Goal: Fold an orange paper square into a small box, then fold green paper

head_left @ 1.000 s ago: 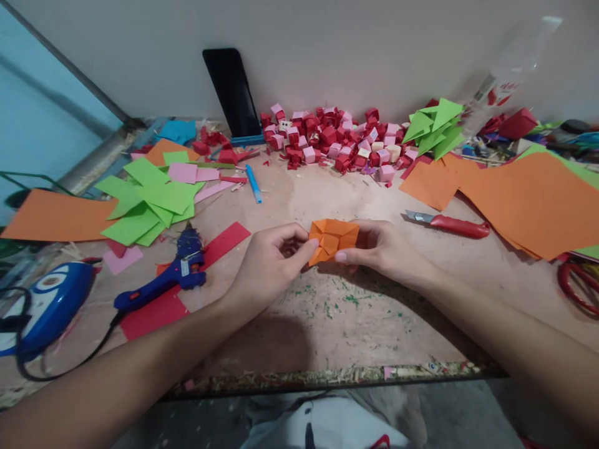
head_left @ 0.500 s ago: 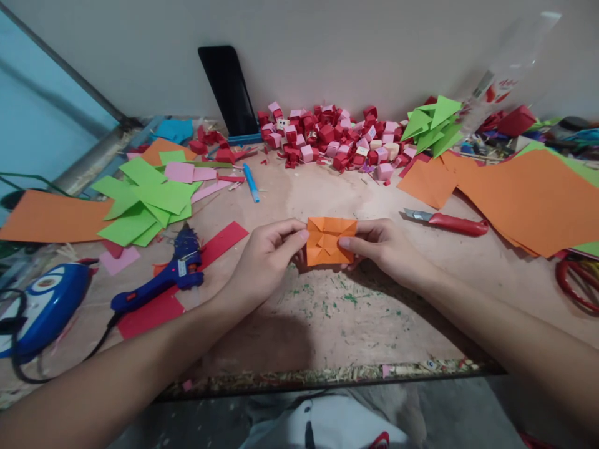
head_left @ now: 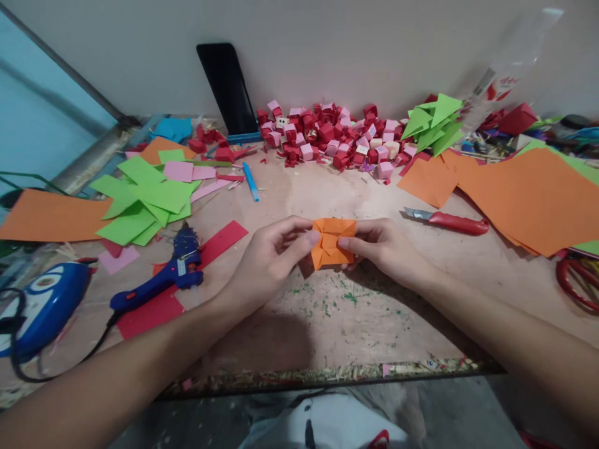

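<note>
A creased square of orange origami paper [head_left: 333, 246] is held up between my two hands, above the wooden tabletop [head_left: 281, 337]. Its left side bends up, and small folded flaps show at its centre. My left hand [head_left: 281, 252] pinches the left edge, thumb on the face and fingers behind. On the right edge, my right hand [head_left: 381, 246] has its thumb pressed on the front, with the other fingers hidden behind the paper.
At left lie a blue glue gun [head_left: 163, 280], red paper strips and a pile of green paper [head_left: 145, 199]. A red-handled utility knife [head_left: 458, 222] and orange sheets [head_left: 528, 193] lie at right. Behind are heaped red and pink paper cubes [head_left: 332, 137] and a leaning phone [head_left: 227, 90].
My left hand has shifted slightly right, and the left side of the orange paper now bends inward where it was flatter. My right hand stays in place.
</note>
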`<move>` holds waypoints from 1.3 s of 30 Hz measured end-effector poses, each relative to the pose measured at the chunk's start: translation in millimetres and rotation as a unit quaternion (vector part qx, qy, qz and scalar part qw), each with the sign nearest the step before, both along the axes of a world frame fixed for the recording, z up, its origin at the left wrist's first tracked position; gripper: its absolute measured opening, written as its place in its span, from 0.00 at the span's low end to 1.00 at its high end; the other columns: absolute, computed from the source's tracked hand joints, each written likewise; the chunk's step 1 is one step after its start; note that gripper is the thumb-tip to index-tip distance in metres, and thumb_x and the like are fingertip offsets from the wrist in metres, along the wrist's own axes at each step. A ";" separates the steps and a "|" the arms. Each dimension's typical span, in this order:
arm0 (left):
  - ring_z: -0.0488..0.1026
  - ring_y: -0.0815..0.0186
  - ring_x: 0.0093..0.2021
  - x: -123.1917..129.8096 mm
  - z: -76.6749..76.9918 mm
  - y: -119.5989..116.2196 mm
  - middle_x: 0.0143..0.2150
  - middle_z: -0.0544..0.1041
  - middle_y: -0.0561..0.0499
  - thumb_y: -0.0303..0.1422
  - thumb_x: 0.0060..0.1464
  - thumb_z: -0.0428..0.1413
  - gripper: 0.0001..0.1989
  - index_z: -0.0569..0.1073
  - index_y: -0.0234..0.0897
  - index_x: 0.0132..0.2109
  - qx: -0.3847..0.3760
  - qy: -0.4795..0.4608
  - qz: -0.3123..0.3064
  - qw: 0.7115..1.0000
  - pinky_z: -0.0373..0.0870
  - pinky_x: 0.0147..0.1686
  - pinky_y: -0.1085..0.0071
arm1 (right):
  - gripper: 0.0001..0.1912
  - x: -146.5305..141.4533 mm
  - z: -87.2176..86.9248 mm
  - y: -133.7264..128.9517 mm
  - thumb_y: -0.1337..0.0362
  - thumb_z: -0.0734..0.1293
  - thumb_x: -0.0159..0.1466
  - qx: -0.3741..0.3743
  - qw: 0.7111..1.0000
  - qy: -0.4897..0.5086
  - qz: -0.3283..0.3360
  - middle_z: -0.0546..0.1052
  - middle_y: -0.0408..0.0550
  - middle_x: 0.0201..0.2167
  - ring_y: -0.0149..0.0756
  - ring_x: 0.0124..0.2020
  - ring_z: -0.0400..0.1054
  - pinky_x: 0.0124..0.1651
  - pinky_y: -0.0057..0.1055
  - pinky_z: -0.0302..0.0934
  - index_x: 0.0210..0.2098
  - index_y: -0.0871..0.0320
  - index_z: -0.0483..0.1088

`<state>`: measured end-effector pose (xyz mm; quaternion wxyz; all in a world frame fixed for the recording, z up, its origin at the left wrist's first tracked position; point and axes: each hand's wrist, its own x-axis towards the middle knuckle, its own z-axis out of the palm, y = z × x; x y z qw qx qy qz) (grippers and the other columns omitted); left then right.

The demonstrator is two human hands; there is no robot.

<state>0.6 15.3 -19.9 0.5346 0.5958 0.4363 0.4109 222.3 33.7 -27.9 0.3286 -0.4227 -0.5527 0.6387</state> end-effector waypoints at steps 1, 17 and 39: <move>0.76 0.65 0.34 0.7 -1.1 0.1 0.36 0.80 0.51 0.39 0.63 0.62 0.10 0.79 0.38 0.45 0.000 0.010 -0.003 1.000 0.73 0.33 0.72 | 0.07 -0.1 -0.2 0.1 0.62 0.73 0.64 0.002 1.000 0.001 0.002 0.82 0.47 0.30 0.31 0.26 0.74 0.30 0.27 0.69 0.37 0.60 0.81; 0.77 0.65 0.36 0.5 -6.9 7.1 0.35 0.79 0.53 0.34 0.64 0.60 0.06 0.79 0.39 0.38 0.040 0.066 0.018 0.997 0.74 0.38 0.71 | 0.09 0.0 -2.8 -2.1 0.59 0.72 0.66 0.038 0.999 -0.017 0.011 0.81 0.47 0.32 0.34 0.29 0.73 0.33 0.30 0.67 0.36 0.58 0.81; 0.74 0.56 0.61 -2.4 5.3 1.2 0.58 0.77 0.47 0.31 0.60 0.61 0.06 0.75 0.39 0.33 0.158 0.140 0.100 0.972 0.74 0.58 0.59 | 0.09 -2.3 -6.1 -2.9 0.59 0.71 0.67 0.085 0.992 -0.061 -0.070 0.76 0.43 0.28 0.31 0.27 0.65 0.30 0.29 0.57 0.39 0.58 0.79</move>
